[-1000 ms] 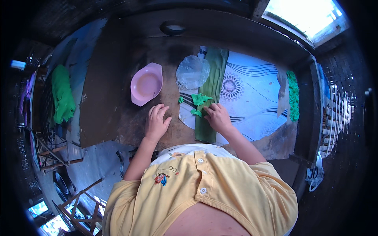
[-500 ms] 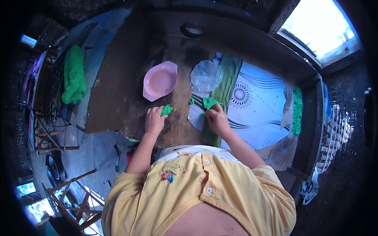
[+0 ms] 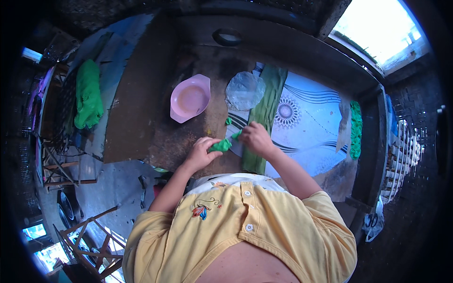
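Rough dark wooden table [image 3: 141, 127], both hands — left hand [image 3: 202, 153], right hand [image 3: 255, 137] — pinching crumpled green leaf [image 3: 221, 145]

A rough home workshop is being shown by a worn wooden workbench [image 3: 141, 127], dark brick walls [image 3: 410, 155], stacked wooden frames [image 3: 89, 236] and a bright window [image 3: 377, 28].

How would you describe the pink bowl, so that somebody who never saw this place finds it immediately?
Start from the dark wooden table in front of the person in the yellow shirt. The pink bowl stands on its bare wood, beyond the left hand and left of a crumpled clear plastic bag. It is the only pink thing there; its neighbours are green or transparent.
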`<act>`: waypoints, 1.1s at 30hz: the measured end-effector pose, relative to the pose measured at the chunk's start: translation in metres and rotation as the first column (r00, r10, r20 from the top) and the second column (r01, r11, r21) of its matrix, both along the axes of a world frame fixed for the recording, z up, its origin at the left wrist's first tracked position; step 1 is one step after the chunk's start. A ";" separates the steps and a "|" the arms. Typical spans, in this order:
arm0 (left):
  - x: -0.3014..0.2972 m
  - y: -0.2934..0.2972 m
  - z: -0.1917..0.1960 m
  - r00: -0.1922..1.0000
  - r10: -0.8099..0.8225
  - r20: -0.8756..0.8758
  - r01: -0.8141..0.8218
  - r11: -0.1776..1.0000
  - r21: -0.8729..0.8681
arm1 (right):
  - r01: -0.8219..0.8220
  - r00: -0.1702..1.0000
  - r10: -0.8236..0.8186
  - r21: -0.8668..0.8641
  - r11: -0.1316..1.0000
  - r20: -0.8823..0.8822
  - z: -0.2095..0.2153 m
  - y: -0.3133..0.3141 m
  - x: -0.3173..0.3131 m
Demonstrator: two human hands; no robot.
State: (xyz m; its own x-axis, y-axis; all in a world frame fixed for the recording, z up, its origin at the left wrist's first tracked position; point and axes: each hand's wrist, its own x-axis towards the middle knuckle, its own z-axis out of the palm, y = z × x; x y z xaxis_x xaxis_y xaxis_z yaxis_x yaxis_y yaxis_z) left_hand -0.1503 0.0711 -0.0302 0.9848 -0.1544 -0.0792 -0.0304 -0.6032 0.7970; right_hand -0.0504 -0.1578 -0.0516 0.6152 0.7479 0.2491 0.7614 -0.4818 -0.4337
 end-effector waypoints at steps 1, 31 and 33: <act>-0.003 -0.002 0.001 0.999 -0.040 0.034 0.040 0.999 0.004 | 0.002 0.999 -0.004 -0.048 0.999 -0.033 0.000 0.002 -0.002; 0.018 -0.033 -0.006 0.633 -0.359 -0.686 -0.664 0.205 -0.719 | 0.274 0.919 -0.107 0.422 0.864 -0.379 0.028 0.061 -0.003; 0.018 -0.030 -0.003 0.631 -0.372 -0.680 -0.652 0.221 -0.726 | 0.473 0.696 -0.139 0.304 0.827 -0.705 0.025 0.065 0.001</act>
State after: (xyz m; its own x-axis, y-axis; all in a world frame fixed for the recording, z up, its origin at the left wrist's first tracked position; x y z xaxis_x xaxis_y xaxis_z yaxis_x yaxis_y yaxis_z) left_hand -0.1318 0.0408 -0.0336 0.6891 -0.4721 -0.5498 0.7089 0.5965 0.3763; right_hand -0.0493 -0.0932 -0.0267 0.9166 0.3971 -0.0464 0.0672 -0.2673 -0.9613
